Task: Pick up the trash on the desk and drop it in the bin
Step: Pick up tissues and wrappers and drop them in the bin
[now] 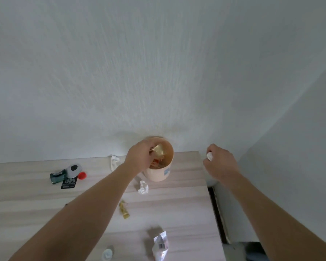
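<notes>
**Desk litter, mid-clearance: wrapper at the bin mouth**

Lower edge of frame: a small white cap [107, 254], blurred, and beside it to the right a clear crinkled plastic wrapper [160, 245] standing partly up off the desk [36, 208].

Lower centre: a gold sachet [124, 209], lying flat, well apart from both arms.

Centre: a crumpled white tissue [143, 187], just in front of the bin and beside the left forearm.

Centre left: a cluster of a dark green packet [57, 177], a black tag [69, 183] printed "100%", a white disc [74, 170] with a dark spot, and a red cap [82, 175], all touching or nearly so.

Centre, against the wall [158, 72]: the bin [158, 175], a pale upright tub, already holding wrappers. The left hand [139, 155] is over its rim, fingers pinching a gold wrapper [159, 149] inside the mouth. Left of the bin, another white tissue scrap [114, 161] lies at the desk's far edge.

Centre right: the right hand [217, 162], curled closed around a white wad [209, 156], held off the desk's right edge, apart from the bin.

Step in hand, by judgement: dropping the gold wrapper. Next calls for opening the left fingers, clearing that hand away, then bringing the right hand's wad over the rim. Much litter remains.
</notes>
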A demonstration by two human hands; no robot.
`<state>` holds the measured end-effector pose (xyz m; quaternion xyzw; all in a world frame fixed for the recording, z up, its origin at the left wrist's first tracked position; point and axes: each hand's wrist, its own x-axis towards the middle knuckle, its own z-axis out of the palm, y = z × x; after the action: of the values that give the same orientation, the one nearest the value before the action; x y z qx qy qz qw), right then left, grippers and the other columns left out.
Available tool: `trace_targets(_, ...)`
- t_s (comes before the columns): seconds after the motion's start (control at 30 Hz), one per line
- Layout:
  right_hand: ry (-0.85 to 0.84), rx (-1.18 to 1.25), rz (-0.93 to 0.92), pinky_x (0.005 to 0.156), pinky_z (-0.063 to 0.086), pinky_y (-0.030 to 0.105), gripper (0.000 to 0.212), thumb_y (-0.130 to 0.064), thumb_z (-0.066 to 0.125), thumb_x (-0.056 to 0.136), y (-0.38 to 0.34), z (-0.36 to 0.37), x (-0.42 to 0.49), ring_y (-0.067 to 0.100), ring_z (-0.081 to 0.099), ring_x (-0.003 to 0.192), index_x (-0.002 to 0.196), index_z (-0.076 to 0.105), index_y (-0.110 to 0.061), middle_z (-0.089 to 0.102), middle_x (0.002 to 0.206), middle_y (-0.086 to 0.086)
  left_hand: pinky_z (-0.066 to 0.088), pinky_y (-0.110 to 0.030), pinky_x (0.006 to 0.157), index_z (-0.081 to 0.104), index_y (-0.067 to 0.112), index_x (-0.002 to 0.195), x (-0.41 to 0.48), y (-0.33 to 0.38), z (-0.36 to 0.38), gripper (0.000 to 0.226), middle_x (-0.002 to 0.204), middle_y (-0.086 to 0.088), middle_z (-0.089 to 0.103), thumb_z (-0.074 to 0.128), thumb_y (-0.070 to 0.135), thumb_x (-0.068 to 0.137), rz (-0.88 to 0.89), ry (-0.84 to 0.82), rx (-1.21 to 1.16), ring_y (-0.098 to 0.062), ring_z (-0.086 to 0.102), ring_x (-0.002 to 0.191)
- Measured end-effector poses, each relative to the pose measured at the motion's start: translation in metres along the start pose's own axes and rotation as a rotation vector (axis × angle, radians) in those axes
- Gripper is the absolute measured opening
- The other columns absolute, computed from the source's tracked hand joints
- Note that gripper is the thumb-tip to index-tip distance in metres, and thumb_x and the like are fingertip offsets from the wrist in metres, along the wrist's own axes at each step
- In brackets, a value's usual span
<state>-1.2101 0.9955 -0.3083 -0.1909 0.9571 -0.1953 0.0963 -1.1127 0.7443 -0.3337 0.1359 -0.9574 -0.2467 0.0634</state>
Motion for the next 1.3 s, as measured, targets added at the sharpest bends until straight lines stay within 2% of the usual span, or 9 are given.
trace_targets(0.07,-0.007,-0.001,0.014,0.065,0.036,0.029,0.008,-0.02,0.053,0.082,0.007,-0.002,0.001,0.023,0.049,0.076,0.089,0.049,-0.022,0.054,0.08,-0.001,0.049,-0.025,0.077,0.06,0.04,0.112,0.005,-0.001,0.007,0.035,0.107,0.019,0.063,0.055,0.017,0.086,-0.04,-0.04,0.02,-0.008,0.061,0.093)
trace_targets(0.13,-0.008,-0.007,0.024,0.065,0.036,0.029,0.008,-0.019,0.053,0.083,0.011,-0.001,0.004,0.023,0.049,0.077,0.091,0.051,-0.02,0.054,0.081,-0.001,0.052,-0.033,0.083,0.058,0.036,0.116,0.008,-0.002,0.01,0.035,0.113,0.009,0.063,0.058,0.022,0.085,-0.069,-0.059,0.04,-0.015,0.061,0.099)
trace_targets(0.27,-0.009,0.0,0.016,0.064,0.036,0.029,0.007,-0.019,0.052,0.083,0.011,0.003,0.005,0.022,0.048,0.075,0.09,0.05,-0.02,0.054,0.08,-0.002,0.046,-0.035,0.094,0.048,0.039,0.13,0.007,-0.004,0.005,0.048,0.124,0.003,0.055,0.059,0.027,0.084,-0.019,-0.034,0.1,-0.02,0.052,0.112)
trace_targets(0.4,-0.009,0.02,-0.003,0.059,0.035,0.029,0.007,-0.018,0.052,0.081,0.0,0.006,0.003,0.022,0.048,0.074,0.088,0.05,-0.02,0.054,0.078,-0.003,0.037,-0.038,0.103,0.047,0.018,0.133,0.002,-0.011,-0.005,0.045,0.138,-0.008,0.046,0.055,0.028,0.09,-0.036,-0.03,0.176,-0.028,0.044,0.125)
trace_targets(0.6,0.037,0.015,-0.059,0.065,0.036,0.028,0.01,-0.018,0.053,0.081,-0.032,-0.003,-0.005,0.022,0.05,0.079,0.091,0.053,-0.019,0.054,0.083,-0.003,0.025,-0.041,0.113,0.041,0.008,0.138,-0.021,-0.021,-0.042,0.05,0.147,-0.015,0.038,0.05,0.029,0.094,-0.027,0.048,0.235,-0.031,0.033,0.136)
trace_targets(0.87,0.096,0.02,-0.157,0.07,0.039,0.029,0.01,-0.024,0.051,0.087,-0.101,-0.011,-0.015,0.022,0.05,0.081,0.092,0.055,-0.017,0.06,0.092,0.002,0.024,-0.041,0.112,0.04,0.009,0.139,-0.07,-0.044,-0.107,0.048,0.146,-0.013,0.04,0.045,0.03,0.096,-0.051,0.134,0.31,-0.03,0.034,0.136)
trace_targets(1.0,0.036,-0.017,-0.194,0.07,0.041,0.03,0.013,-0.028,0.052,0.084,-0.128,-0.004,-0.014,0.025,0.056,0.087,0.091,0.054,-0.017,0.061,0.092,0.003,0.025,-0.041,0.112,0.039,0.009,0.14,-0.093,-0.062,-0.127,0.048,0.147,-0.012,0.039,0.043,0.03,0.097,-0.085,0.152,0.332,-0.029,0.034,0.136)
trace_targets(1.17,-0.054,-0.039,-0.185,0.069,0.044,0.031,0.031,-0.043,0.058,0.08,-0.152,0.02,-0.004,0.022,0.057,0.087,0.1,0.055,-0.02,0.06,0.093,0.0,0.024,-0.041,0.115,0.035,0.01,0.143,-0.11,-0.087,-0.133,0.05,0.15,-0.012,0.036,0.041,0.03,0.098,-0.142,0.124,0.328,-0.028,0.03,0.139)
trace_targets(1.3,-0.082,-0.087,-0.186,0.074,0.048,0.033,0.026,-0.038,0.055,0.084,-0.157,0.048,0.018,0.023,0.058,0.091,0.105,0.056,-0.022,0.063,0.102,0.001,0.022,-0.04,0.117,0.033,0.012,0.144,-0.114,-0.105,-0.132,0.05,0.152,-0.01,0.034,0.04,0.031,0.098,-0.182,0.114,0.315,-0.025,0.028,0.141)
